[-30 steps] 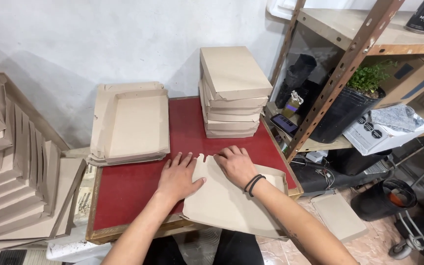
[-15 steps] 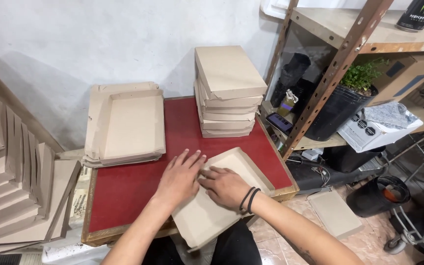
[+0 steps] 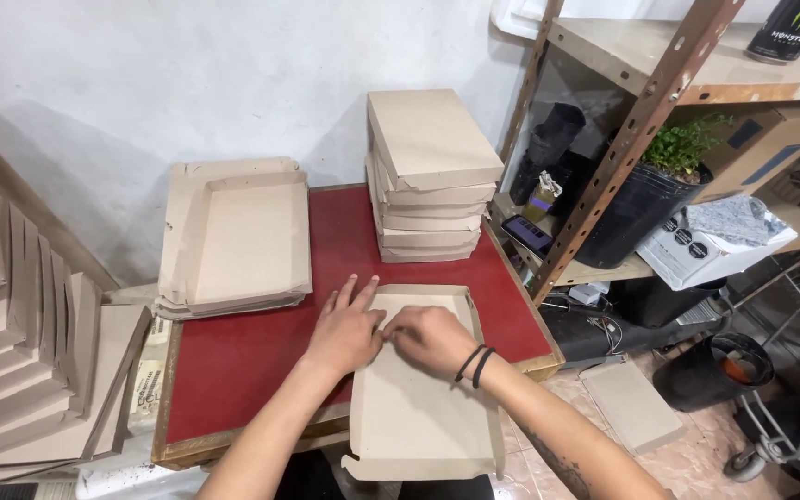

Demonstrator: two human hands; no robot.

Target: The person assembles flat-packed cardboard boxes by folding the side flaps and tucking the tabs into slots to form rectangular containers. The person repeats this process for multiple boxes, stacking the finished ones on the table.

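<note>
Both forearms reach forward; left hand [image 3: 344, 331] lies flat, fingers [image 3: 349, 292] spread, touching the half-curled right hand [image 3: 432, 338].

Wall [image 3: 187, 83]: pale, rough plaster, evenly lit.
Table [image 3: 252, 361]: red top, worn wooden rim.
Shelving [image 3: 641, 120]: rusty metal uprights with holes, beige boards, right of the table.
Floor [image 3: 696, 463]: pinkish mottled tiles.
Potted plant [image 3: 659, 176]: black pot on shelf.

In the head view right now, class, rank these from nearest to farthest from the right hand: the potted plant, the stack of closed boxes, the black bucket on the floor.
From the right hand:
1. Stack of closed boxes, just behind it on the table.
2. Potted plant, on the shelf to the right.
3. Black bucket, on the floor, far right.
</note>
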